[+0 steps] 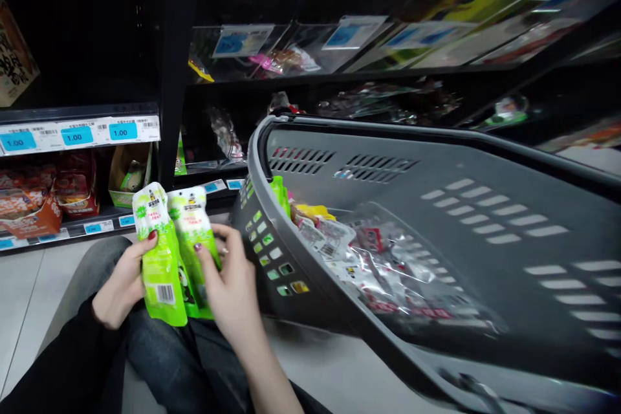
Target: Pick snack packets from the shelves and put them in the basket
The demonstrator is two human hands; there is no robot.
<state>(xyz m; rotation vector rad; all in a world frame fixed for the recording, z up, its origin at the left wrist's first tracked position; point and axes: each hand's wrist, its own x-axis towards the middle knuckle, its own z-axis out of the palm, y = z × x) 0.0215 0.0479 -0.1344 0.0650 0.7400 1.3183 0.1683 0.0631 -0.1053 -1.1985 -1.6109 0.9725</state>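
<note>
My left hand [123, 281] is closed on a bright green and white snack packet [165, 265], its thumb pressed on the front beside a barcode. In my right hand [231, 284] is a second green snack packet [191, 220], gripped at its right edge. The two packets stand upright side by side above my knees, the left one partly covering the right. Just right of my right hand stands a grey shopping basket [349, 320] with slotted walls. Inside it lie clear plastic snack packs [388, 265], a yellow pack [315, 211] and something green [280, 194].
Dark store shelves rise ahead, with price labels [77, 136] along their edges. Red snack boxes [72, 191] and an open carton [129, 171] holding a small green packet sit on the lower left shelf. Clear bins [301, 45] hang above the basket. Pale floor tiles [24, 297] show at left.
</note>
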